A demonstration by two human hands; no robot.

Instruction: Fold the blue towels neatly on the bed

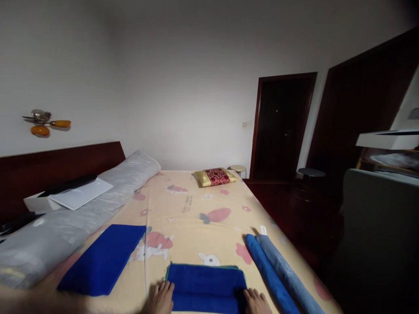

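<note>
A dark blue cloth with a green-edged border lies flat, folded into a rectangle, on the bed sheet in front of me. My left hand is at its left edge, fingers curled and pressed together on the fabric. At the opposite edge, my right hand has its fingertips bent onto the cloth's right side. Both palms are turned down, and the thumbs are mostly hidden. Farther left lies a second blue cloth, smooth and folded into a long rectangle, apart from my hands.
Two rolled cloths, one blue and one grey-blue, lie on the right of the patterned bed sheet. A gold-and-red pillow sits at the far end. A long grey bolster runs along the headboard, bearing a white box.
</note>
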